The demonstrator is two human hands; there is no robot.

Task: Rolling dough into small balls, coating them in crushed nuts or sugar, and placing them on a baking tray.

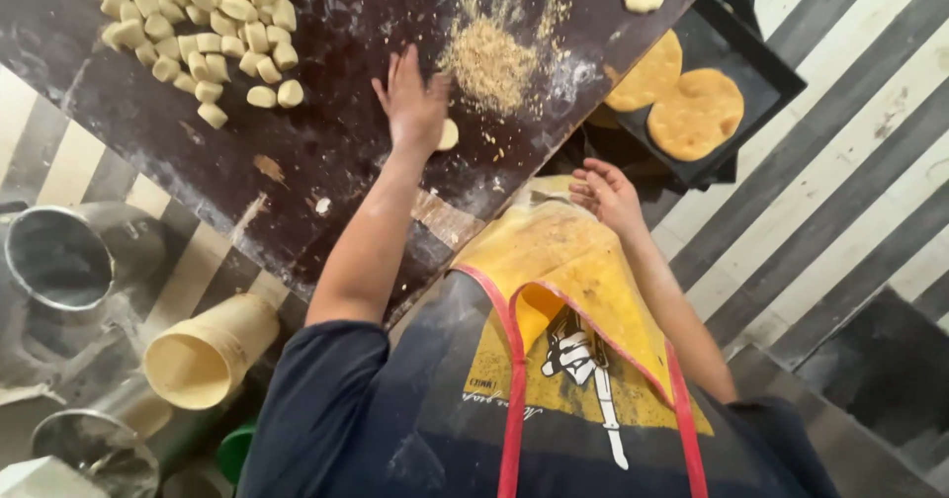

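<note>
One pale dough ball (448,134) (small, round) beside left hand (413,103)

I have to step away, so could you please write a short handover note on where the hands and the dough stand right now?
Left hand: open, flat on the dark work board, against one dough piece.
Right hand: empty, loosely open over the yellow apron.
Heap of cut dough pieces at the board's far left; crumb pile beside the left hand.
Done: two flat rounds on the black tray.
Left: the heap is unshaped.
</note>
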